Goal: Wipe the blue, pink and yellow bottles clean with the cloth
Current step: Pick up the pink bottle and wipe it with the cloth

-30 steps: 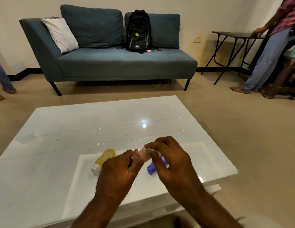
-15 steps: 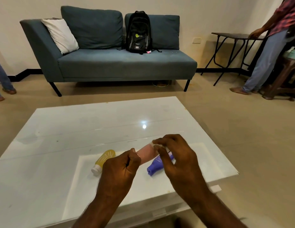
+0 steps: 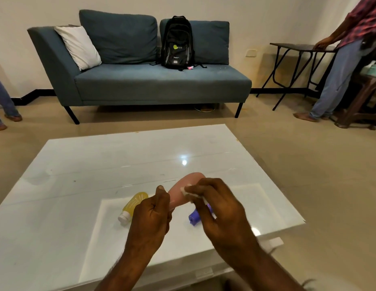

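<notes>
- Pink soft plastic bottle [image 3: 184, 191], now tilted up and more exposed than a second ago, when both hands nearly covered it
- Held above the glossy white table [image 3: 99, 164] at its lower end by left hand [image 3: 150, 219], fingers curled closed around it, thumb up
- Small white cloth [image 3: 191, 193] pinched shut in right hand [image 3: 219, 208], pressed against the bottle's side, further up the body than half a second ago
- Likely mid-wipe on the pink one, stroke moving along its body
- Yellow translucent bottle with white cap [image 3: 133, 204] lying on the table, left of the hands
- Blue-violet bottle [image 3: 195, 217] lying just under the right hand, partly hidden
- Whether either was already wiped: cannot tell
</notes>
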